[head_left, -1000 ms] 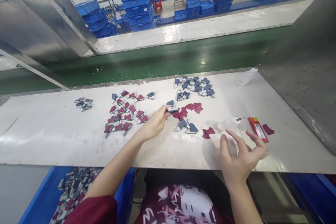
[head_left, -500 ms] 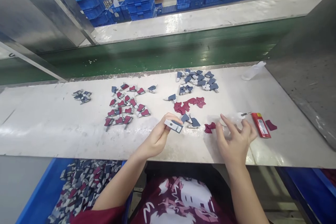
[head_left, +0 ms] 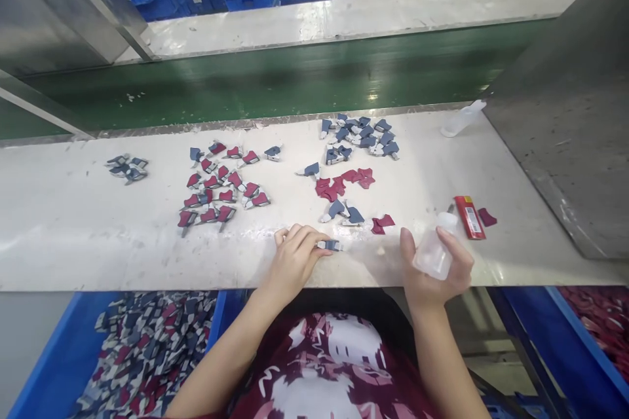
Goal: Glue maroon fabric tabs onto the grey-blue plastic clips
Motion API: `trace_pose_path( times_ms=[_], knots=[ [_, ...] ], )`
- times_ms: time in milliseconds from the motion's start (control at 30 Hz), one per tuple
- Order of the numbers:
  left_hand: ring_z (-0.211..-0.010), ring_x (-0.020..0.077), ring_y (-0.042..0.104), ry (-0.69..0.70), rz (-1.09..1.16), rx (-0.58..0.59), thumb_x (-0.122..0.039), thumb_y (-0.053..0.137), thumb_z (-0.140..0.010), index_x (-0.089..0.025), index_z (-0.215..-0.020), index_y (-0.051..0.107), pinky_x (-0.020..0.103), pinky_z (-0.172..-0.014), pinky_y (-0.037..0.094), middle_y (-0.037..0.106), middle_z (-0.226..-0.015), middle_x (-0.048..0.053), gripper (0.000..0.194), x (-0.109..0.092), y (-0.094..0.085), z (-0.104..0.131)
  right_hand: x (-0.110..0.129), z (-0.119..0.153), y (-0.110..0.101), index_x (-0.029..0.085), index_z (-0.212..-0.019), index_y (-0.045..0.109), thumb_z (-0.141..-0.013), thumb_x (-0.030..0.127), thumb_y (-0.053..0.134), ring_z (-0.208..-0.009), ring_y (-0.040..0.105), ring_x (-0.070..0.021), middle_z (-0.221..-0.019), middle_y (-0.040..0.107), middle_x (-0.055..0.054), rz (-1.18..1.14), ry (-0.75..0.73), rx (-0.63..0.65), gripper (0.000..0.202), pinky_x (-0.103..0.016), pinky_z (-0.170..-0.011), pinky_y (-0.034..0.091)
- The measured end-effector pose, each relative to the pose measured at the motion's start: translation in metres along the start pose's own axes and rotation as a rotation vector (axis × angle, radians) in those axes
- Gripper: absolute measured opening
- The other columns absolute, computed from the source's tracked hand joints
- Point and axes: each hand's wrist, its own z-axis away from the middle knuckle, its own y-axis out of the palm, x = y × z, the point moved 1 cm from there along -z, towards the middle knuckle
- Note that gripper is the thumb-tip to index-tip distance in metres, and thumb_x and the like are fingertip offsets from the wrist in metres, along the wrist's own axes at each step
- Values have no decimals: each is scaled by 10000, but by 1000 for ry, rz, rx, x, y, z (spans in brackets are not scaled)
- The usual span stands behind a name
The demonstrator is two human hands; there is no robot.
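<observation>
My left hand (head_left: 293,262) pinches a small blue-grey and white plastic part (head_left: 330,245) just above the white bench. In my right hand (head_left: 423,288) rests a translucent squeeze bottle (head_left: 434,254) with a white cap, tilted, its dark thin tip pointing away from me. Two blue-grey parts (head_left: 354,215) lie beyond my left hand. Between the hands, a bit farther off, are some maroon flat pieces (head_left: 382,224). To the right of the bottle lies a red box (head_left: 470,217) with a label, and a single maroon piece (head_left: 487,217) beside it.
Maroon-topped parts (head_left: 211,181) spread over the left middle of the bench (head_left: 118,236). Blue-grey parts (head_left: 366,133) cluster toward the back. A second translucent bottle (head_left: 462,119) lies near the metal panel (head_left: 555,124). A blue bin (head_left: 54,357) full of parts stands below left.
My right hand has picked up the bottle from beside the red box and tilted it upward. My left hand has lowered and turned its part. The view has shifted downward.
</observation>
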Motion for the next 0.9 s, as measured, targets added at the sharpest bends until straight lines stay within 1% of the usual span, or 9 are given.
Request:
trace_pose_path(
  times_ms=[100,233,333,433,500,567,633,733,900],
  knots=[
    [-929,208,622,-32,9,-13,-255,563,-995,-225,-1039,661,381,-872,260,743,-994,26,112,-1,7,6,4,9,-8,204,-1152,622,-759,309,802,-675,672,-206,-860,688,-54,-87,-43,-32,445,-336,-595,564],
    [-925,186,638,-91,44,-53,-217,566,-992,-235,-1033,673,368,-862,263,742,-962,0,116,-4,10,9,17,10,-15,175,-1122,646,-863,435,650,-569,617,-178,-728,644,-28,-254,-92,65,367,-310,-488,514],
    [-938,188,642,-158,62,-73,-226,594,-975,-238,-1013,675,374,-884,265,754,-969,-5,90,-4,11,8,28,9,-16,170,-1100,652,-882,455,594,-558,628,-188,-737,665,-44,-281,-95,112,363,-331,-484,531],
    [-926,194,638,-218,40,-109,-273,632,-952,-230,-937,682,382,-888,260,754,-924,-6,68,-3,13,6,37,9,-15,171,-1096,654,-862,414,616,-575,655,-199,-747,687,-52,-329,-63,163,340,-330,-489,548],
    [-876,188,626,-243,15,-114,-299,632,-952,-217,-842,675,385,-876,252,732,-830,-15,144,-3,14,4,41,8,-11,178,-1077,663,-837,373,648,-588,668,-204,-736,695,-48,-372,-47,212,309,-329,-502,559],
    [-831,183,604,-252,-17,-87,-315,607,-968,-205,-778,660,386,-856,246,695,-754,-21,226,-3,15,2,44,7,-8,192,-1055,672,-815,337,678,-586,674,-204,-737,712,-46,-389,-34,256,281,-331,-509,565],
    [-823,185,584,-244,-47,-55,-332,589,-980,-204,-773,663,384,-837,241,677,-743,-19,255,-3,15,1,46,6,-4,204,-1032,677,-799,307,703,-573,675,-200,-749,729,-45,-385,-15,294,256,-327,-500,559],
    [-855,195,576,-231,-72,-24,-359,587,-981,-212,-816,681,384,-832,238,695,-798,-7,240,-3,16,1,48,5,-1,203,-998,685,-785,268,731,-562,676,-192,-766,744,-49,-380,26,329,227,-314,-487,547],
    [-867,201,575,-237,-100,0,-386,591,-975,-219,-836,689,391,-842,236,698,-796,0,239,-1,16,2,48,5,-1,183,-975,692,-784,216,747,-604,697,-194,-757,742,-52,-376,75,360,202,-303,-518,552]
  ],
)
